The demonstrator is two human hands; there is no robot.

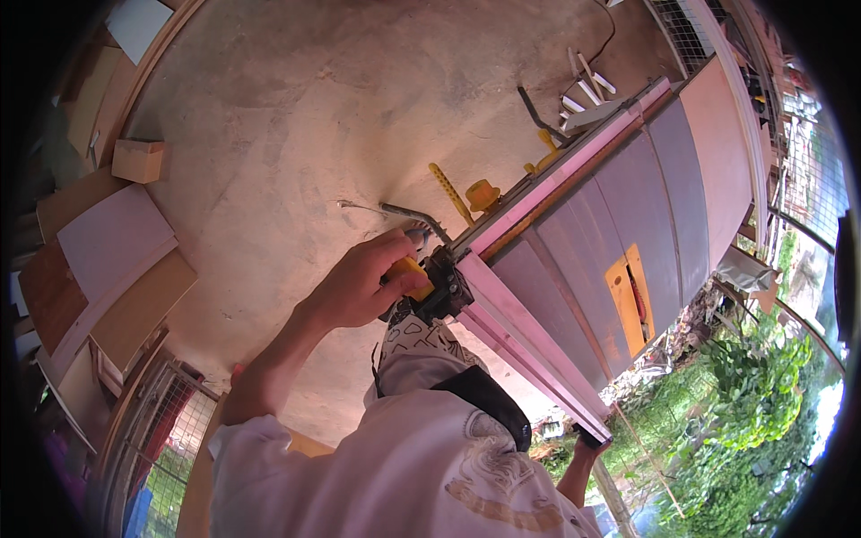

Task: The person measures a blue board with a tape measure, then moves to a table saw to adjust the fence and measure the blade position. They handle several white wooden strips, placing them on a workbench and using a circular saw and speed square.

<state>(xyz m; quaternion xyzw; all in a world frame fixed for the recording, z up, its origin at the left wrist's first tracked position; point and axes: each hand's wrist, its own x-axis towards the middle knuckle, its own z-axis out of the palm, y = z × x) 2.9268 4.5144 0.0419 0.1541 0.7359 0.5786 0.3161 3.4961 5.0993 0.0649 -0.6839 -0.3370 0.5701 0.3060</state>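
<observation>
Woodworking workshop: table saw [628,224], stacked boards [117,260], concrete floor [314,108].

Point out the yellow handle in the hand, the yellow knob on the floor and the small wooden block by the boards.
Yellow handle [411,268]: head view, bare end under the thumb.
Yellow knob [482,195]: head view, its round top.
Wooden block [138,160]: head view, its front face.

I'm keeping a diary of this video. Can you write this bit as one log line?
left hand: grips yellow handle at table saw corner | right hand: on saw's near edge | floor: wood boards
</observation>
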